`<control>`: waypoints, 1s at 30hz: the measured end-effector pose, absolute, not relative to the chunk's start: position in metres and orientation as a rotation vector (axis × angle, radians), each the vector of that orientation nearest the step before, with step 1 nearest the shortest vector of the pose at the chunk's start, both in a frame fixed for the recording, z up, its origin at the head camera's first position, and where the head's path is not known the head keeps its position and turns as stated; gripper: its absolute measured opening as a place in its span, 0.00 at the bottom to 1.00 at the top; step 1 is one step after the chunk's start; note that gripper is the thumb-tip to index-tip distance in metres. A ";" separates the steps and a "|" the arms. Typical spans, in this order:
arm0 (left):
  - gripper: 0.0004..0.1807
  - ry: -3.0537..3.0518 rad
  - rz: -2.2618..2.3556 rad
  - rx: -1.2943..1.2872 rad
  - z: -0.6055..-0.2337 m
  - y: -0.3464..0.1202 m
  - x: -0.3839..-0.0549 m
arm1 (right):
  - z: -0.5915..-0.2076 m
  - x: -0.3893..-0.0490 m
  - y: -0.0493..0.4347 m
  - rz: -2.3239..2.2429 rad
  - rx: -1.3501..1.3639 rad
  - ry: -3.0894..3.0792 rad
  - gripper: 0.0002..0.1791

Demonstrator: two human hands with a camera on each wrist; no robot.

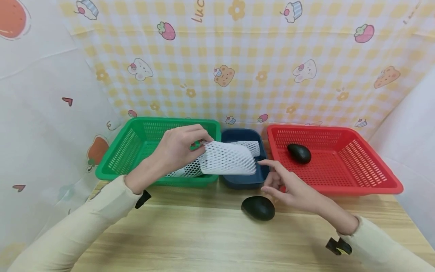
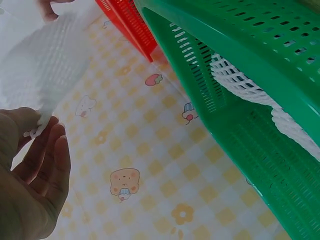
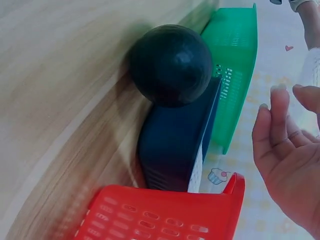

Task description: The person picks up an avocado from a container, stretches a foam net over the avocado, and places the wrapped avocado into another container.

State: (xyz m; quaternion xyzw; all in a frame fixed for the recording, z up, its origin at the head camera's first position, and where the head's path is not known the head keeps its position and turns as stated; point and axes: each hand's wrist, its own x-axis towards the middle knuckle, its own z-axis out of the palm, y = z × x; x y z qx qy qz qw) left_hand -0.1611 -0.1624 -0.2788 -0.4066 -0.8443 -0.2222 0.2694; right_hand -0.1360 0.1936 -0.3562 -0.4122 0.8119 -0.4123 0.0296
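My left hand (image 1: 181,145) pinches one end of a white foam net sleeve (image 1: 228,158) and holds it above the blue bin (image 1: 239,182). In the left wrist view, thumb and fingertips grip the bunched edge of the sleeve (image 2: 47,62). My right hand (image 1: 289,185) is by the sleeve's free end, its fingers loosely bent and apart; whether the index fingertip touches the net I cannot tell. Below that hand, a dark avocado (image 1: 259,208) lies on the table, also large in the right wrist view as a dark avocado (image 3: 170,65).
On the left stands a green basket (image 1: 112,160) with white foam netting (image 1: 188,170) inside. Another net sleeve (image 1: 252,146) lies in the blue bin. To the right, a red basket (image 1: 377,166) holds a second avocado (image 1: 300,153). A patterned cloth (image 1: 204,94) hangs behind.
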 end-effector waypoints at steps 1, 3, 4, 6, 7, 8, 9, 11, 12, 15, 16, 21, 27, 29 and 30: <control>0.11 -2.271 -0.598 -1.096 -0.279 -0.163 -0.161 | -0.356 -0.135 0.194 -1.274 -1.240 2.489 0.45; 0.11 -2.262 -0.603 -1.095 -0.279 -0.163 -0.161 | -0.356 -0.135 0.195 -1.254 -1.221 2.482 0.42; 0.11 -2.258 -0.607 -1.095 -0.279 -0.163 -0.161 | -0.356 -0.135 0.195 -1.228 -1.227 2.483 0.39; 0.11 -2.254 -0.615 -1.098 -0.279 -0.162 -0.161 | -0.356 -0.135 0.196 -1.155 -1.241 2.467 0.30; 0.11 -2.254 -0.617 -1.100 -0.279 -0.162 -0.161 | -0.356 -0.135 0.196 -1.105 -1.253 2.451 0.25; 0.11 -2.256 -0.618 -1.103 -0.280 -0.162 -0.161 | -0.357 -0.135 0.196 -1.051 -1.265 2.433 0.21; 0.11 -2.257 -0.618 -1.106 -0.280 -0.161 -0.161 | -0.358 -0.135 0.197 -0.996 -1.274 2.414 0.19; 0.11 -2.261 -0.613 -1.112 -0.282 -0.161 -0.161 | -0.360 -0.134 0.197 -0.900 -1.267 2.382 0.20; 0.10 -2.261 -0.612 -1.113 -0.283 -0.161 -0.161 | -0.362 -0.133 0.197 -0.858 -1.266 2.374 0.23; 0.10 -2.257 -0.607 -1.119 -0.284 -0.160 -0.161 | -0.364 -0.131 0.198 -0.757 -1.234 2.390 0.29; 0.10 -2.257 -0.605 -1.121 -0.285 -0.160 -0.161 | -0.365 -0.130 0.197 -0.731 -1.225 2.399 0.30; 0.10 -2.267 -0.596 -1.125 -0.287 -0.158 -0.161 | -0.367 -0.129 0.196 -0.644 -1.208 2.416 0.33; 0.10 -2.270 -0.586 -1.128 -0.290 -0.158 -0.161 | -0.374 -0.131 0.193 -0.598 -1.186 2.426 0.33; 0.10 -2.265 -0.586 -1.130 -0.291 -0.158 -0.161 | -0.376 -0.132 0.192 -0.590 -1.179 2.433 0.33; 0.10 -2.264 -0.585 -1.130 -0.291 -0.157 -0.162 | -0.376 -0.132 0.192 -0.590 -1.176 2.434 0.33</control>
